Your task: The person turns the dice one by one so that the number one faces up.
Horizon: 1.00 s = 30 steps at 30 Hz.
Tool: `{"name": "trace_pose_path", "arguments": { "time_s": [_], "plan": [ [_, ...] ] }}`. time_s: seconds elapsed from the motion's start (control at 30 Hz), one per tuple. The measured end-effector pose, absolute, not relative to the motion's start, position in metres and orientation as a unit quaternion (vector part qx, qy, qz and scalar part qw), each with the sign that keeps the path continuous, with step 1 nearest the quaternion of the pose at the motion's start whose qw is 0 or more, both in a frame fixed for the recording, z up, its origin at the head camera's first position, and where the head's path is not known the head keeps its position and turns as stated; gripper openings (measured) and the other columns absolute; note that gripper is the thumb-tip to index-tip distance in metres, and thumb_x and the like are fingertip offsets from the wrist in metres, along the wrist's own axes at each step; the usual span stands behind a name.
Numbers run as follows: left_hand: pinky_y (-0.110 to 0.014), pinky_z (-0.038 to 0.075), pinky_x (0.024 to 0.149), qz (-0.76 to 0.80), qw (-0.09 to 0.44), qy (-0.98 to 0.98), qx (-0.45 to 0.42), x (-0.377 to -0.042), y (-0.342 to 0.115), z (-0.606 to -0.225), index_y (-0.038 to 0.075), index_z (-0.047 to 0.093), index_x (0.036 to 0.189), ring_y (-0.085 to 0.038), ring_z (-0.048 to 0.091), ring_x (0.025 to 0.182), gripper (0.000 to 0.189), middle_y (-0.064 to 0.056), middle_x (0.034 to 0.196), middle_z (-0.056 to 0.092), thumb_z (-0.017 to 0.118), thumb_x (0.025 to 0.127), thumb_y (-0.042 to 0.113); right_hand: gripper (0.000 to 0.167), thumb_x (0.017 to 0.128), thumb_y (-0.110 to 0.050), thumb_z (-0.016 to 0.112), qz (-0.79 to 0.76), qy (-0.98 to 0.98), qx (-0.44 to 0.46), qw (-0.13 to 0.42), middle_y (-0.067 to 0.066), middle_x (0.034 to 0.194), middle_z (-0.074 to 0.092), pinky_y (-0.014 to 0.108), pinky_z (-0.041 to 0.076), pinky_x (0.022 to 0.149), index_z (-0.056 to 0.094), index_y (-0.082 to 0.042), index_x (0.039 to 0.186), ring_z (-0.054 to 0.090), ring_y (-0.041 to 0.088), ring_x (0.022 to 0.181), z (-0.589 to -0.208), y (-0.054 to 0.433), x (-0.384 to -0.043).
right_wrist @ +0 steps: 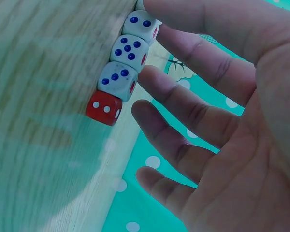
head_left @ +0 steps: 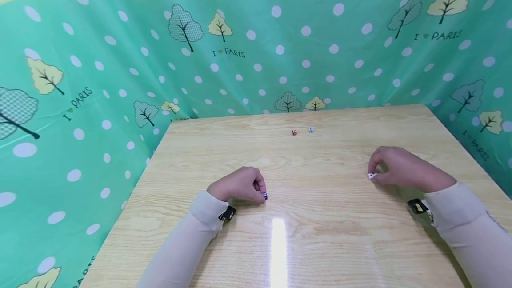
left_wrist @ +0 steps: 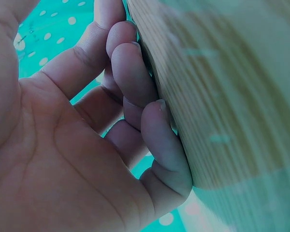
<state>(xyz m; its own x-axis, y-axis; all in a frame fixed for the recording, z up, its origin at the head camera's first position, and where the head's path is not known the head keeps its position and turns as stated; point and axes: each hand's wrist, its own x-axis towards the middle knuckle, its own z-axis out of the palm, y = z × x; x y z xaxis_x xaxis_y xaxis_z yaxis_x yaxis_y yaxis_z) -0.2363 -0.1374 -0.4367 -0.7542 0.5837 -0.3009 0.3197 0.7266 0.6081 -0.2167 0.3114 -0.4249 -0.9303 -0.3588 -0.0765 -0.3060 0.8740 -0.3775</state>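
Observation:
My left hand [head_left: 241,184] is low over the left-centre of the table, pinching a dark blue die [head_left: 265,196] with white dots. In the left wrist view, the outer fingers [left_wrist: 162,130] curl against the wood and the die is hidden. On the right, my right hand [head_left: 402,170] pinches a white die [head_left: 371,176] between thumb and index finger. The right wrist view shows dice lined up touching: a red die [right_wrist: 104,107] at one end, then several white dice [right_wrist: 129,50] running up to the thumb. The other fingers extend beside this row.
Toward the back of the wooden table [head_left: 224,146] lie a small red die [head_left: 294,132] and a white die [head_left: 311,130], slightly apart. A green dotted curtain [head_left: 256,70] hangs behind the table and along both sides. Light glares off the tabletop near the front.

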Motion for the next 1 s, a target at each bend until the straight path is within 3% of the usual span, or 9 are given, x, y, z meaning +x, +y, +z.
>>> {"name": "trace_pose_path", "arguments": {
  "time_s": [0.63, 0.87, 1.0],
  "plan": [
    [-0.024, 0.048, 0.064, 0.262, 0.237, 0.900, 0.254, -0.234, -0.138, -0.434, 0.020, 0.073, 0.080, -0.007, 0.054, 0.068, 0.011, 0.007, 0.076, 0.066, 0.083, 0.077, 0.014, 0.019, 0.082, -0.016, 0.085, -0.168, 0.966, -0.184, 0.074, 0.001, 0.098, 0.065, 0.038, 0.050, 0.074, 0.070, -0.025, 0.079, 0.057, 0.021, 0.088, -0.424, 0.309, -0.213],
    [-0.025, 0.048, 0.063, 0.266, 0.243, 0.898, 0.252, -0.236, -0.139, -0.436, 0.020, 0.074, 0.079, -0.008, 0.054, 0.067, 0.012, 0.006, 0.075, 0.066, 0.084, 0.077, 0.015, 0.017, 0.082, -0.026, 0.086, -0.163, 0.964, -0.201, 0.057, 0.005, 0.108, 0.071, 0.048, 0.054, 0.084, 0.076, -0.019, 0.094, 0.066, 0.028, 0.101, -0.422, 0.309, -0.217],
    [-0.026, 0.048, 0.063, 0.270, 0.245, 0.897, 0.251, -0.236, -0.139, -0.437, 0.021, 0.074, 0.079, -0.008, 0.054, 0.066, 0.012, 0.005, 0.074, 0.066, 0.084, 0.077, 0.015, 0.020, 0.088, -0.026, 0.080, -0.178, 0.960, -0.200, 0.075, 0.002, 0.104, 0.072, 0.042, 0.055, 0.079, 0.076, -0.013, 0.103, 0.067, 0.021, 0.091, -0.420, 0.300, -0.227]
  ]
}}
